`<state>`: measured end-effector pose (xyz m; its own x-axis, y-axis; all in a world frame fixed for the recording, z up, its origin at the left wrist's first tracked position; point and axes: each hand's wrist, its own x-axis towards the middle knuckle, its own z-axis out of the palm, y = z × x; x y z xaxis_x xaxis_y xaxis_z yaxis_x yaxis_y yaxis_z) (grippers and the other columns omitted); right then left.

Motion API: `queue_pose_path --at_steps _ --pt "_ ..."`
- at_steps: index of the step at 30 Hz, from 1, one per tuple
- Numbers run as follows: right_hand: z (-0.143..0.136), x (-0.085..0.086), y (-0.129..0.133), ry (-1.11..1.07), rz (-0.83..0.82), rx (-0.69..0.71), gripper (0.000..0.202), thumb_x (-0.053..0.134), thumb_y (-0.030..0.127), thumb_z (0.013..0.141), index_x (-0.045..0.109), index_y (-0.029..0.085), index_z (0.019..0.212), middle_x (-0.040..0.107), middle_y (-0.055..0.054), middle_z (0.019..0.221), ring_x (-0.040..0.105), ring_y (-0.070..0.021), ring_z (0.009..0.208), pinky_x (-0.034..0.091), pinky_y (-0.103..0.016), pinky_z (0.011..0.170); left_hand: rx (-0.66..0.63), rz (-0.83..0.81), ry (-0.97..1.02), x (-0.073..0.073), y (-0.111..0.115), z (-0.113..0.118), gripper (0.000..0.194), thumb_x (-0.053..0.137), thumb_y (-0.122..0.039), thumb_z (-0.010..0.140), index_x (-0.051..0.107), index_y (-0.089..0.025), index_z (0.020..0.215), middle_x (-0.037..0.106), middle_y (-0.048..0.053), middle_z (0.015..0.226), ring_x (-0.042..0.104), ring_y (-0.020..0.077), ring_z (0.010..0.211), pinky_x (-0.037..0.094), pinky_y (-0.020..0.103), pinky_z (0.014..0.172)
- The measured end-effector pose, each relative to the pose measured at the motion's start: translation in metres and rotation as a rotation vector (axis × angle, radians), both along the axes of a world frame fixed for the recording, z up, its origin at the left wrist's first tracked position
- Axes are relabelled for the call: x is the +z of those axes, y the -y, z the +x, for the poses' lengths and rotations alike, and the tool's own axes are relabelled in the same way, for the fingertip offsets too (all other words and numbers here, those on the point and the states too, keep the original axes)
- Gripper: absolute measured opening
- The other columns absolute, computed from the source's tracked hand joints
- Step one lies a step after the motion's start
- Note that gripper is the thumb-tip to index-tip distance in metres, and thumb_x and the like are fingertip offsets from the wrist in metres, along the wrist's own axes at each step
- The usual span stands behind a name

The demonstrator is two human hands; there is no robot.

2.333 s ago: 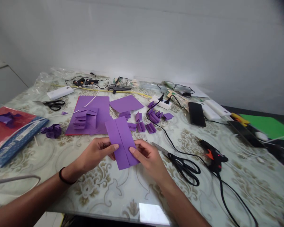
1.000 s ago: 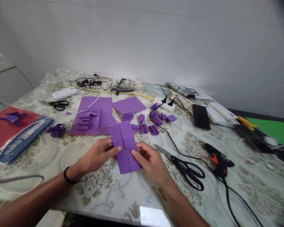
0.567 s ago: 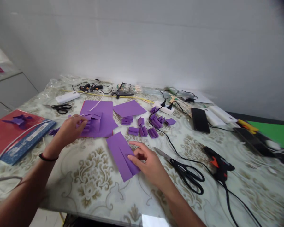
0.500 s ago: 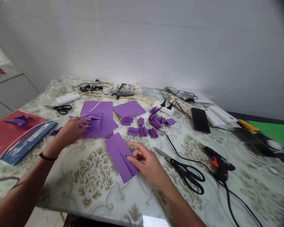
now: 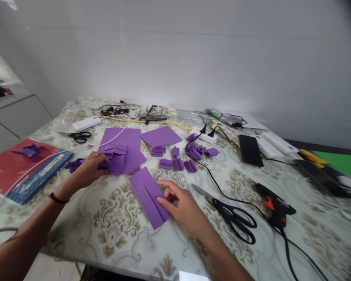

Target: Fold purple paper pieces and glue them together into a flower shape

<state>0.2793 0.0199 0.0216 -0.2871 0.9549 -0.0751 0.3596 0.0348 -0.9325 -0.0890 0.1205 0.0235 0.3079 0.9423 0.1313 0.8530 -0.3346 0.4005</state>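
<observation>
My right hand point(image 5: 178, 201) pinches the right edge of a purple paper rectangle point(image 5: 148, 201), thumb on top. The sheet is folded inward from both long sides, with a narrow slit between the flaps. At the far left, my left hand point(image 5: 92, 166) is closed on a small folded purple paper piece point(image 5: 103, 164), its fingers partly hiding it. Beside that hand lie a larger folded purple piece point(image 5: 118, 158) on a purple sheet point(image 5: 131, 136) and a crumpled purple bunch point(image 5: 73, 166). Several small folded purple pieces point(image 5: 178, 164) lie at the table's middle.
Black-handled scissors point(image 5: 234, 216) and a corded glue gun point(image 5: 276, 205) lie on the right. Smaller scissors point(image 5: 78, 136) lie at the left. A power strip point(image 5: 204, 135), a black phone point(image 5: 250, 150) and cables stand farther back. A red-and-blue packet point(image 5: 32, 168) lies at left.
My left hand has drawn slightly lower and a small folded purple piece now shows more plainly under its fingers. My right hand keeps its hold on the folded rectangle. The view has shifted slightly.
</observation>
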Motion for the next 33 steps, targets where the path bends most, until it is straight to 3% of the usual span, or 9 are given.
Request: queue_pose_path --at_steps 6,10,13,16,20,24,29,33 --pt "0.0 0.001 0.001 0.031 0.01 0.007 0.04 0.066 0.032 0.095 0.071 0.024 0.134 0.063 0.003 0.081 0.059 -0.0174 0.074 0.047 -0.033 0.078 -0.052 0.074 -0.008 -0.001 0.019 0.0 0.024 0.055 -0.018 0.078 0.068 -0.021 0.097 0.075 0.012 0.106 0.069 0.0322 0.103 0.057 0.046 0.094" --pt "0.003 0.002 0.0 0.028 -0.003 0.044 0.032 0.062 0.04 0.1 0.074 0.023 0.124 0.065 0.002 0.078 0.062 -0.0185 0.072 0.048 -0.032 0.072 -0.086 0.147 0.007 0.001 0.027 -0.004 0.02 0.055 -0.016 0.081 0.066 -0.021 0.096 0.077 0.014 0.12 0.069 0.0332 0.119 0.056 0.048 0.105" --pt "0.012 0.005 -0.005 0.049 0.068 0.031 0.036 0.053 0.048 0.106 0.078 0.022 0.103 0.073 -0.005 0.089 0.069 -0.0218 0.083 0.049 -0.032 0.072 -0.126 0.204 0.022 0.011 0.034 -0.002 0.016 0.055 -0.015 0.088 0.066 -0.022 0.097 0.075 0.013 0.131 0.065 0.0318 0.132 0.053 0.049 0.114" --pt "0.02 0.012 -0.009 0.059 0.231 -0.091 0.04 0.051 0.048 0.109 0.079 0.021 0.099 0.076 -0.009 0.103 0.071 -0.0243 0.098 0.052 -0.034 0.081 -0.257 0.338 0.031 0.032 0.042 0.011 0.018 0.055 -0.009 0.097 0.066 -0.022 0.102 0.075 0.011 0.134 0.063 0.0284 0.138 0.051 0.048 0.118" --pt "0.02 0.033 -0.007 0.046 0.44 -0.19 0.031 0.056 0.044 0.109 0.078 0.024 0.1 0.075 -0.007 0.103 0.071 -0.0225 0.1 0.053 -0.034 0.087 -0.421 0.493 0.046 0.065 0.052 0.042 0.026 0.053 0.0 0.1 0.064 -0.021 0.11 0.074 0.011 0.134 0.062 0.0257 0.138 0.053 0.043 0.117" --pt "0.006 0.066 -0.009 0.068 0.548 -0.197 0.022 0.06 0.041 0.107 0.075 0.026 0.113 0.073 -0.005 0.103 0.07 -0.0202 0.093 0.055 -0.034 0.083 -0.493 0.537 0.054 0.083 0.056 0.077 0.026 0.051 0.003 0.101 0.061 -0.019 0.109 0.071 0.013 0.136 0.062 0.0255 0.138 0.056 0.039 0.112" --pt "-0.013 0.104 -0.029 0.097 0.631 -0.251 0.042 0.074 0.041 0.095 0.068 0.021 0.131 0.072 -0.006 0.109 0.068 -0.0203 0.088 0.059 -0.038 0.08 -0.571 0.596 0.066 0.096 0.046 0.107 0.036 0.048 0.009 0.095 0.062 -0.018 0.113 0.063 0.016 0.142 0.058 0.031 0.141 0.056 0.05 0.114" --pt "-0.014 0.124 -0.048 0.06 0.649 -0.322 0.044 0.075 0.038 0.092 0.068 0.022 0.132 0.07 -0.008 0.115 0.068 -0.0201 0.086 0.06 -0.038 0.074 -0.629 0.644 0.072 0.118 0.039 0.121 0.046 0.045 0.014 0.086 0.063 -0.02 0.111 0.057 0.014 0.144 0.054 0.0309 0.144 0.056 0.05 0.114"
